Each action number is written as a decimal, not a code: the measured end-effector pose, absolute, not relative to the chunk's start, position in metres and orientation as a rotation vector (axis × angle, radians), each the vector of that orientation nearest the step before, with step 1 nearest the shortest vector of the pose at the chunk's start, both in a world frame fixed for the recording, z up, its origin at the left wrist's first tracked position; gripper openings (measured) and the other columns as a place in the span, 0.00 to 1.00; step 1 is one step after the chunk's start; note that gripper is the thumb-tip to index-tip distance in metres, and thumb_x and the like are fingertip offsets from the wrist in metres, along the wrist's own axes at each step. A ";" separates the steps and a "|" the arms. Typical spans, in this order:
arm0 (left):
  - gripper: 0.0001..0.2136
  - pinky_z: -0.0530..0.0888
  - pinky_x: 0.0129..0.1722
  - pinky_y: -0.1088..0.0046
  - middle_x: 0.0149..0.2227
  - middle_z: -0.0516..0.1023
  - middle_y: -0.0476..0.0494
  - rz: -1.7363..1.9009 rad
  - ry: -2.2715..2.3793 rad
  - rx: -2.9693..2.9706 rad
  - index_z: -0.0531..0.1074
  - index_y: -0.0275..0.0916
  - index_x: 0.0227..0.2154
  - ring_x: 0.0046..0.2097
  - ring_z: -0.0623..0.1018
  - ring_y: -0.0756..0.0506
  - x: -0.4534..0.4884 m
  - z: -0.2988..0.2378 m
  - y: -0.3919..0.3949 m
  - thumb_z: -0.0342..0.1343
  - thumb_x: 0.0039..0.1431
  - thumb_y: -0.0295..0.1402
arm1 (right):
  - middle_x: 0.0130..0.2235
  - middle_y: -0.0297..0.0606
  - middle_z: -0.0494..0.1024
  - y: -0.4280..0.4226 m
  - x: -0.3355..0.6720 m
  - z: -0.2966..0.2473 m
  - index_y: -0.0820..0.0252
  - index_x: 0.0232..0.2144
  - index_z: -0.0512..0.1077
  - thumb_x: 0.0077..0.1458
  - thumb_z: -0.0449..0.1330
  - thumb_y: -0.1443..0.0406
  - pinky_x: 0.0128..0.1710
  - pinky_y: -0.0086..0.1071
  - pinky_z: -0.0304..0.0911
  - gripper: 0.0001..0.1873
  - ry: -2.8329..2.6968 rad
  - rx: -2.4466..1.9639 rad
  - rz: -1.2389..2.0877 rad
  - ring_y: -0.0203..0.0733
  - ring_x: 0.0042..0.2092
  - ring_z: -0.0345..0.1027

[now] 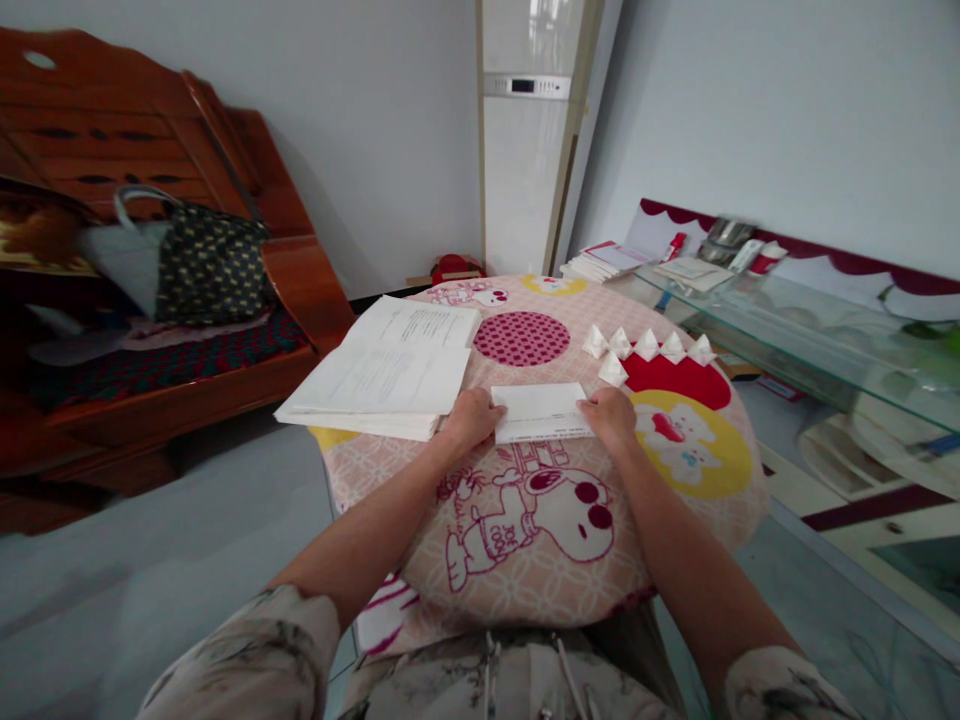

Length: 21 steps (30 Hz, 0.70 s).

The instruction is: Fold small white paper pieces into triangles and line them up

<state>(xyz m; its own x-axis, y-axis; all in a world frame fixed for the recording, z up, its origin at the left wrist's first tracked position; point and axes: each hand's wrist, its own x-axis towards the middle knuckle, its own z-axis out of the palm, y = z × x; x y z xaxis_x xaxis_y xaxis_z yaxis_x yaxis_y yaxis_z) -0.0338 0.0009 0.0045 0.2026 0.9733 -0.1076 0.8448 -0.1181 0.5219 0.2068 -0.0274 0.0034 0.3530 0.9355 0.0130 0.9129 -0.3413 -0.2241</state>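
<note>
A folded sheet of white paper [538,410] with a line of print along its near edge is held in front of me, low over the table. My left hand [474,418] pinches its left edge, thumb on top. At the opposite edge my right hand [611,415] grips it the same way. To the left lies an open stack of printed paper [382,365], its near corner close to my left hand. Several small folded white paper shapes [649,345], pointed on top, stand beyond my right hand in a row, with one paper shape [613,370] set nearer.
A patterned pink cloth [525,590] covers the round table. At right stands a glass-topped cabinet [817,340] bearing a metal container [726,240] and a pile of booklets [606,260]. A wooden bench [292,290] with a dotted bag [214,262] is at left.
</note>
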 end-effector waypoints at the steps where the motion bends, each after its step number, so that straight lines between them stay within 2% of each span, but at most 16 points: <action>1: 0.11 0.74 0.38 0.75 0.23 0.79 0.41 0.331 1.709 2.019 0.80 0.34 0.32 0.33 0.81 0.45 -0.033 0.006 0.001 0.55 0.64 0.34 | 0.44 0.52 0.84 -0.027 0.207 0.003 0.65 0.40 0.83 0.63 0.58 0.58 0.42 0.33 0.65 0.18 -1.672 -2.424 0.176 0.51 0.48 0.77; 9: 0.12 0.73 0.40 0.74 0.27 0.81 0.39 0.244 1.774 2.080 0.80 0.34 0.36 0.35 0.82 0.44 -0.031 0.008 0.001 0.54 0.66 0.35 | 0.43 0.50 0.84 -0.027 0.206 0.003 0.62 0.38 0.83 0.62 0.59 0.57 0.39 0.32 0.64 0.17 -1.646 -2.424 0.150 0.50 0.45 0.77; 21: 0.11 0.74 0.39 0.74 0.26 0.81 0.40 0.286 1.762 2.084 0.80 0.35 0.35 0.36 0.81 0.44 -0.033 0.006 0.002 0.54 0.65 0.35 | 0.42 0.50 0.84 -0.026 0.206 0.005 0.63 0.39 0.83 0.62 0.58 0.56 0.38 0.32 0.65 0.18 -1.648 -2.455 0.181 0.50 0.45 0.78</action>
<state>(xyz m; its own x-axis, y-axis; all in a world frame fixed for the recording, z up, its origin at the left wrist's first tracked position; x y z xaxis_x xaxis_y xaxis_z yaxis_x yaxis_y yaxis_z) -0.0330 0.0015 0.0057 0.1868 0.9776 -0.0964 0.8969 -0.1297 0.4228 0.2061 -0.0263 0.0048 0.3787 0.9255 -0.0010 0.9036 -0.3700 -0.2157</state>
